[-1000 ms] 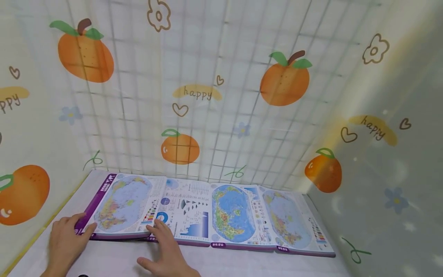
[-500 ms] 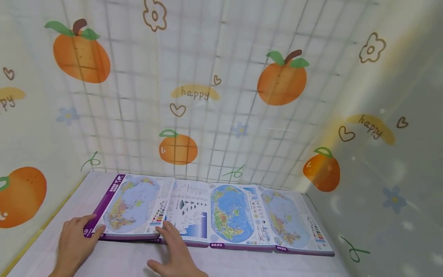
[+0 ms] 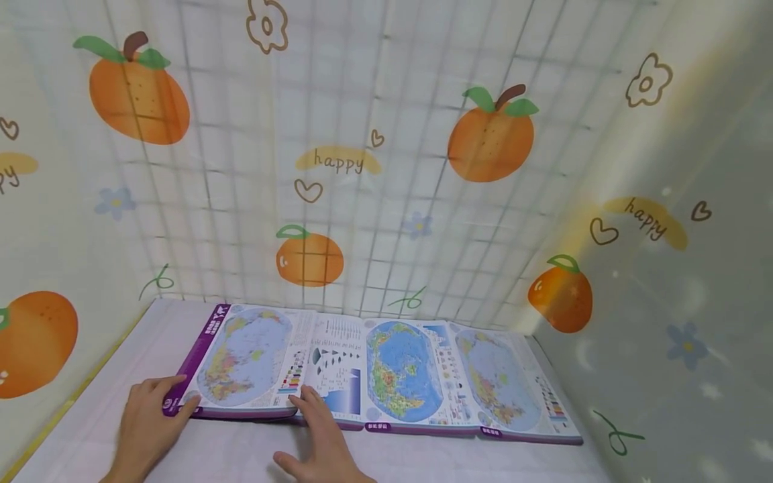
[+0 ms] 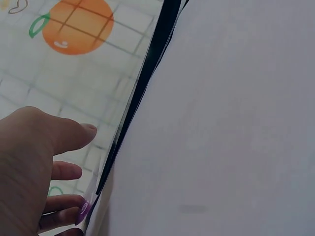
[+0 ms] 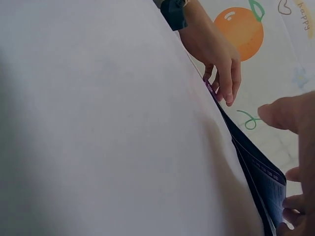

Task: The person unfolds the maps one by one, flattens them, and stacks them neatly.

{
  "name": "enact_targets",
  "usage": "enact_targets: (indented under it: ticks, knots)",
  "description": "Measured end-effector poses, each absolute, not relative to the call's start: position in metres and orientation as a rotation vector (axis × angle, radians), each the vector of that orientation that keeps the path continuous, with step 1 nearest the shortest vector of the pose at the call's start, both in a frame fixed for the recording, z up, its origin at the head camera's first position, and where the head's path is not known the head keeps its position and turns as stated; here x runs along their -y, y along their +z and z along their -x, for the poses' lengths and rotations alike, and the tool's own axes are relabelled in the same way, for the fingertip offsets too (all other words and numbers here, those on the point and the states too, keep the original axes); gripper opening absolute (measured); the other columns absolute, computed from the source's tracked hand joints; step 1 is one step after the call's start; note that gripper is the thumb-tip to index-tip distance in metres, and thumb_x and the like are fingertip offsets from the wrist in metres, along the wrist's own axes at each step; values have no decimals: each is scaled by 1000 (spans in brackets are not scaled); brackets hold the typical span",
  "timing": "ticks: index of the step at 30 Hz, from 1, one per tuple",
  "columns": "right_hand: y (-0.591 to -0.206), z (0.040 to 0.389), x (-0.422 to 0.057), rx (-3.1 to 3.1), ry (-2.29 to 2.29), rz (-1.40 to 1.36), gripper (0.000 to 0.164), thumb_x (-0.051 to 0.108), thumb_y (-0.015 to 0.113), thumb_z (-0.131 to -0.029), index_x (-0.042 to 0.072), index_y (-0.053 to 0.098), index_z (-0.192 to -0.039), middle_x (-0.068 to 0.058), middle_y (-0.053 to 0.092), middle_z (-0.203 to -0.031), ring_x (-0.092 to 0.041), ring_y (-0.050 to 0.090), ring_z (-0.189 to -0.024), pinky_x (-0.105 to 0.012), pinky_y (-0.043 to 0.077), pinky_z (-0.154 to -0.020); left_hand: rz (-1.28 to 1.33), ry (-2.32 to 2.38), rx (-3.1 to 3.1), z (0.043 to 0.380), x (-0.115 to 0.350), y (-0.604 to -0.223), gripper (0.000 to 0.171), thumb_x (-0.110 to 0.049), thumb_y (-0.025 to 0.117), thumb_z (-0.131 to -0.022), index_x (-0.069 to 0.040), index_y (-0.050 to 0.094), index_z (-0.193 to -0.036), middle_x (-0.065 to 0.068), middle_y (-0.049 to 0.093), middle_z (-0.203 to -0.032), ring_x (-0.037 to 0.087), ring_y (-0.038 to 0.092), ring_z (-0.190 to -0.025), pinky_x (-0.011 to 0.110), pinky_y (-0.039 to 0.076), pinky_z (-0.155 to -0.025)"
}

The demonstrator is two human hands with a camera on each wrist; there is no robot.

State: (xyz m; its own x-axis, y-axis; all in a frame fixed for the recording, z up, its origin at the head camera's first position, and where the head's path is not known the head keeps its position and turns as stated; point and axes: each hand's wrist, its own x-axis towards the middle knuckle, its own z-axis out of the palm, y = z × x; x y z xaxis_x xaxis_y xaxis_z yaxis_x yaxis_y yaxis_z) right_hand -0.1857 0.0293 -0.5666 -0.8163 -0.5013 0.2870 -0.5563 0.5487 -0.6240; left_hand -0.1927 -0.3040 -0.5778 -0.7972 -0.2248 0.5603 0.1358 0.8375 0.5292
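Note:
A thick folded world map (image 3: 247, 355) with a purple strip along its left side lies at the left, overlapping another printed panel to its right. My left hand (image 3: 145, 419) is at its front left corner, with its index finger and thumb near the purple strip. In the left wrist view its fingertips meet the purple corner, the thumb apart from them. My right hand (image 3: 320, 436) reaches to the map's front right corner with its fingers loosely extended and the thumb spread away. The right wrist view cuts off most of this hand, and the map's underside is hidden.
More map panels run rightward: a chart page (image 3: 338, 369), a blue relief map (image 3: 404, 376) and a paler map (image 3: 504, 386). All lie on a white-covered table (image 3: 465, 463). A curtain (image 3: 417, 168) printed with oranges rises behind, with a grid showing through.
The purple-stripped map has slid to the right, covering more of the chart page. Both hands have moved rightward along with it. The other panels have stayed in place.

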Motion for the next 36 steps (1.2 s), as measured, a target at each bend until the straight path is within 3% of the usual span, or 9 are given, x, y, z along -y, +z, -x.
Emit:
enact_targets:
  ticks: [10,18,36]
  knots:
    - [-566,186,-44,2789,1167,-893,83,56,71,-93,19,42,-161,-12,31,-173,-36,29,-160,-68,37,-118,-29,-773,2382,194,293,-580,48,-26,92,-76,-3,75,-115,24,66,-112,38,54,-101,49,39,-85]
    - [-569,184,-56,2759,1128,-904,83,55,73,-92,20,42,-161,-16,34,-171,-38,32,-157,-65,42,-116,16,-775,2336,195,284,-581,48,-24,93,-74,-4,77,-113,23,68,-110,36,55,-100,46,38,-84]
    - [-568,180,-81,2826,1184,-763,82,59,73,-92,23,44,-160,-11,34,-172,-39,31,-158,-71,36,-116,70,-806,2363,196,263,-581,48,-23,94,-74,-6,77,-115,18,69,-112,32,56,-104,42,38,-88]
